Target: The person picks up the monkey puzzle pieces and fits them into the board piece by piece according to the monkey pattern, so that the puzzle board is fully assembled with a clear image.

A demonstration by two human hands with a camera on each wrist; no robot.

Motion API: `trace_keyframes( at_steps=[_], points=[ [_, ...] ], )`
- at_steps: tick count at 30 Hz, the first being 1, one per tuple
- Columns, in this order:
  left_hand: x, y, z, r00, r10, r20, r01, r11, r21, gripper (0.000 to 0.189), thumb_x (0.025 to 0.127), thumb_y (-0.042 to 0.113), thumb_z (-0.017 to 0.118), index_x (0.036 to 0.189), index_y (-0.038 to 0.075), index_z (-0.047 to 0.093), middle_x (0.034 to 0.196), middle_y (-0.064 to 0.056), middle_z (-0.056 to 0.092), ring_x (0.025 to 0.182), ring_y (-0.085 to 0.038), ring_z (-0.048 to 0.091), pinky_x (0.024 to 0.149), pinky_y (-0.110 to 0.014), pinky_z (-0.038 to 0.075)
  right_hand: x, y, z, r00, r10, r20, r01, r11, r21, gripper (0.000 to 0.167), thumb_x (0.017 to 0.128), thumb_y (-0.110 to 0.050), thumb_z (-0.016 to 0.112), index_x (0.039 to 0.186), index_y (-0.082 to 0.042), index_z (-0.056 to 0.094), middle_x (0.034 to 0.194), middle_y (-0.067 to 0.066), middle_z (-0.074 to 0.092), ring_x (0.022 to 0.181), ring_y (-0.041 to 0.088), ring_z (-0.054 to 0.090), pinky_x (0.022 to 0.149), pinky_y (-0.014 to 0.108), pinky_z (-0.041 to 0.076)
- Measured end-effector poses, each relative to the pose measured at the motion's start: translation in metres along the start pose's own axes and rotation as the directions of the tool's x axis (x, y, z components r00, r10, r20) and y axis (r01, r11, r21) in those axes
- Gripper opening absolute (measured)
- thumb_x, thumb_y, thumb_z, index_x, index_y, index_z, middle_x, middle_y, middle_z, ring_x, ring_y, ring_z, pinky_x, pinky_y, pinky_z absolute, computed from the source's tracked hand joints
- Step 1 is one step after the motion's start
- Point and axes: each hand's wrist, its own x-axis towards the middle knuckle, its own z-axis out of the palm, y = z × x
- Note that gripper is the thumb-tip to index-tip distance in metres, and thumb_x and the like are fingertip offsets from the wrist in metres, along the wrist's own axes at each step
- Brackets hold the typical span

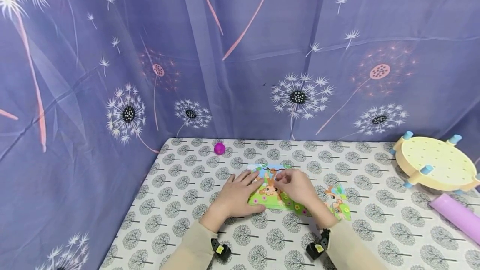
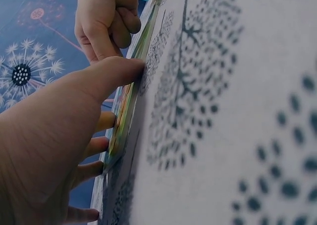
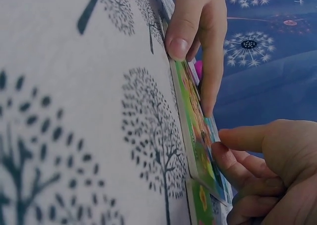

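Observation:
A thin picture board, with a cartoon monkey on green and blue, lies on the cloth. My left hand rests on its left part, fingers stretched and thumb at the near edge. Over the upper right part is my right hand, its thumb and index fingertips close together at the picture. In the right wrist view those fingertips touch or nearly touch the board, and whether anything is between them is hidden. Right of that arm lies a second picture piece with cartoon animals, partly covered by the wrist.
A small magenta ball sits at the far left edge. To the far right stands a yellow round toy table with blue-tipped legs, beside a lilac roll. Behind hangs a purple dandelion curtain.

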Motion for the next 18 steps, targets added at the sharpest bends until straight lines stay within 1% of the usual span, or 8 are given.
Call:
trace_keyframes(
  at_steps=[3,7,11,13,15,18],
  points=[
    [0.002,0.002,0.002,1.000,-0.007,-0.006,0.007,1.000,0.020,0.088,0.092,0.081,0.047,0.164,0.033,0.033,0.172,0.003,0.021,0.156,-0.028,0.022,0.118,-0.068,0.026,-0.001,0.001,0.000,1.000,-0.005,0.004,0.005,1.000,0.001,0.013,0.091,-0.017,0.080,0.102,-0.010,0.077,0.080,-0.004,0.071,0.066,0.013,0.063,0.058,0.030,0.051],
    [0.004,0.005,0.004,1.000,-0.016,-0.015,0.017,0.998,0.053,0.088,0.091,0.084,0.043,0.164,0.035,0.033,0.172,0.001,0.023,0.155,-0.030,0.024,0.117,-0.068,0.029,-0.001,0.002,0.000,1.000,-0.012,0.010,0.012,1.000,-0.010,0.013,0.090,-0.016,0.080,0.102,-0.011,0.078,0.082,-0.006,0.070,0.071,0.012,0.063,0.065,0.032,0.054],
    [0.005,0.008,0.002,1.000,-0.017,-0.026,0.019,0.997,0.072,0.087,0.090,0.085,0.043,0.163,0.037,0.034,0.171,-0.001,0.025,0.154,-0.033,0.027,0.114,-0.069,0.032,-0.001,0.007,-0.002,0.998,-0.066,0.013,0.066,0.997,-0.025,0.013,0.090,-0.015,0.080,0.103,-0.011,0.079,0.084,-0.007,0.071,0.077,0.011,0.065,0.075,0.036,0.055],
    [0.005,0.009,0.002,1.000,-0.016,-0.025,0.018,0.997,0.076,0.087,0.091,0.085,0.042,0.163,0.038,0.033,0.171,-0.002,0.026,0.154,-0.034,0.027,0.113,-0.069,0.034,-0.002,0.010,-0.004,0.995,-0.098,0.015,0.099,0.995,-0.019,0.014,0.091,-0.015,0.079,0.104,-0.010,0.078,0.085,-0.006,0.071,0.078,0.011,0.065,0.074,0.036,0.056],
    [0.006,0.010,0.002,1.000,-0.017,-0.023,0.019,0.997,0.077,0.086,0.091,0.085,0.043,0.163,0.039,0.032,0.170,-0.003,0.027,0.153,-0.035,0.028,0.113,-0.069,0.035,-0.004,0.014,-0.008,0.993,-0.113,0.018,0.113,0.993,-0.011,0.015,0.092,-0.015,0.078,0.106,-0.009,0.078,0.086,-0.006,0.072,0.077,0.011,0.065,0.069,0.033,0.055],
    [0.006,0.012,0.002,1.000,-0.014,-0.025,0.016,0.998,0.067,0.085,0.091,0.084,0.044,0.162,0.040,0.034,0.169,-0.005,0.028,0.152,-0.037,0.029,0.112,-0.069,0.036,-0.008,0.018,-0.016,0.995,-0.100,0.019,0.099,0.995,0.017,0.018,0.092,-0.015,0.078,0.108,-0.008,0.077,0.088,-0.005,0.071,0.064,0.013,0.060,0.054,0.028,0.050]
  ],
)
